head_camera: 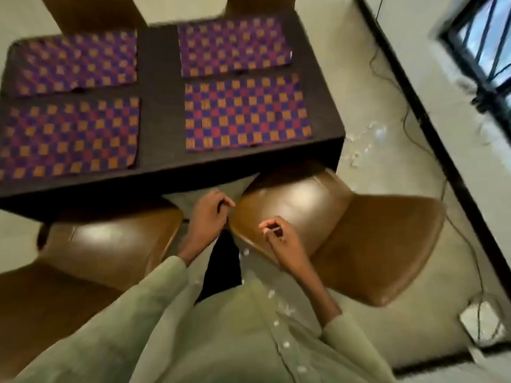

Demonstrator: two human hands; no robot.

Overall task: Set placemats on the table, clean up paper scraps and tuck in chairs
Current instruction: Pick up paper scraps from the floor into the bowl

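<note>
Several checkered purple, red and orange placemats lie flat on the dark table (160, 111); the nearest right one (246, 114) sits by the table's corner. White paper scraps (359, 150) are scattered on the floor right of the table, and more scraps (279, 302) show below my arms. My right hand (282, 239) hovers over the right brown chair's seat (298, 200), fingertips pinched on a small white scrap (272, 230). My left hand (208, 217) is curled closed at that seat's left corner; nothing shows in it.
A second brown chair (110, 244) stands at the left, pulled out from the table like the right one. Two chair backs (96, 12) rise behind the far edge. Black cables (409, 125) and a white box (481, 319) lie on the floor along the right wall.
</note>
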